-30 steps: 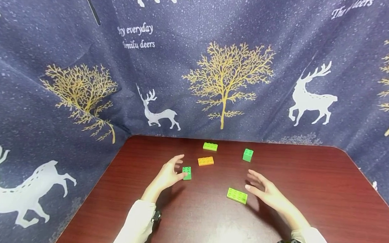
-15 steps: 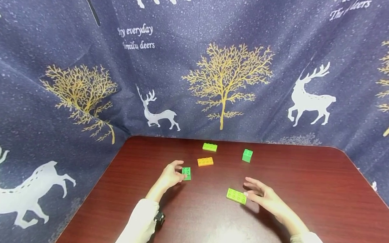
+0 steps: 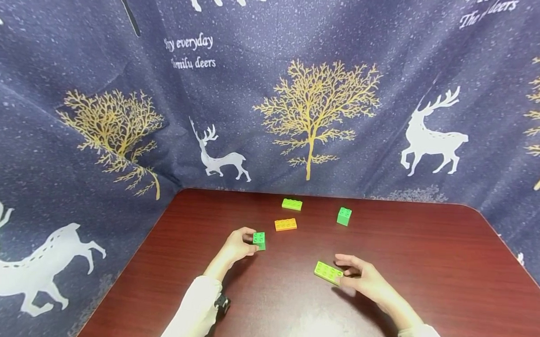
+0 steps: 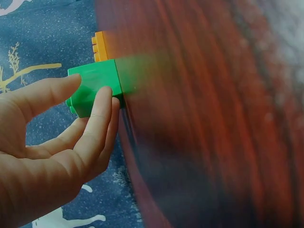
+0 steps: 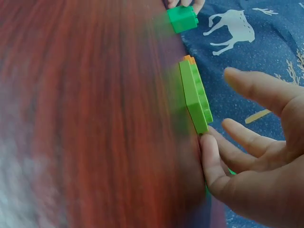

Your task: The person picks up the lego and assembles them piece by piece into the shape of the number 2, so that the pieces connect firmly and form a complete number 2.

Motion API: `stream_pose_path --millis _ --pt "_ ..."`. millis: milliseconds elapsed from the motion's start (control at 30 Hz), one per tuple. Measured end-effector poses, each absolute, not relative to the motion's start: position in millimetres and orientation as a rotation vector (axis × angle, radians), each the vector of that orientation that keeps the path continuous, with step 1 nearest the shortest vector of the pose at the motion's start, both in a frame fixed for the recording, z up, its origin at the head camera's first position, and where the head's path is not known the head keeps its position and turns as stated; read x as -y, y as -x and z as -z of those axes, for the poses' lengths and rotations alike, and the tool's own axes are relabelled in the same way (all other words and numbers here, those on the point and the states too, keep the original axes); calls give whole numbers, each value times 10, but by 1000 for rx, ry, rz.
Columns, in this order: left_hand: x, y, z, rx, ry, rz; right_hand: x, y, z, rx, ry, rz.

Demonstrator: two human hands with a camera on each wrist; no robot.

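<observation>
My left hand (image 3: 235,245) grips a green toy building brick (image 3: 259,240) at the left of the table, thumb on its near side and fingers at the far side. In the left wrist view, fingertips lie against the smooth walls of this green brick (image 4: 95,80). My right hand (image 3: 368,280) is at the right end of a flat lime-green toy brick (image 3: 326,271). There its thumb overlaps the near corner, while the fingers stay spread behind. In the right wrist view, one fingertip is right at the end of the lime brick (image 5: 191,92); another finger points out, apart from it.
An orange brick (image 3: 286,224) lies beyond and between the hands, with another lime brick (image 3: 292,204) farther back. A second green brick (image 3: 344,216) stands at the back right. The dark red wooden table (image 3: 428,248) ends at a blue cloth (image 3: 272,114) printed with deer and trees.
My left thumb and fingers have drawn together on the green brick. My right hand has moved left and nearer, from beside the lime brick to its right end.
</observation>
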State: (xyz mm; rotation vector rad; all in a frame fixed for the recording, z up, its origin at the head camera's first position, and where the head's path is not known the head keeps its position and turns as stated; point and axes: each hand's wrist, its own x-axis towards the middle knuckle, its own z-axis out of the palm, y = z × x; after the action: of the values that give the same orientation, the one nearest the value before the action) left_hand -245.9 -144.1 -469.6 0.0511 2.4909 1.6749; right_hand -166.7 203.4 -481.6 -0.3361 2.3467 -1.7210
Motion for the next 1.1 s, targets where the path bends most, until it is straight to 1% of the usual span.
stream_pose_path --millis 533,733,967,1100 --pt "1437 2454 4698 -2475 -41 -1707 -1964 1643 4815 -2485 153 1605" --pt "1426 2440 4690 -2468 -21 -1724 -1954 1646 4813 -2509 164 1582" --pt "1458 2453 4701 -2487 -70 -1698 -1952 1672 4824 -2541 212 1568" --pt "1447 2446 4705 -2483 -34 -1714 -1958 1681 4840 -2523 226 1587"
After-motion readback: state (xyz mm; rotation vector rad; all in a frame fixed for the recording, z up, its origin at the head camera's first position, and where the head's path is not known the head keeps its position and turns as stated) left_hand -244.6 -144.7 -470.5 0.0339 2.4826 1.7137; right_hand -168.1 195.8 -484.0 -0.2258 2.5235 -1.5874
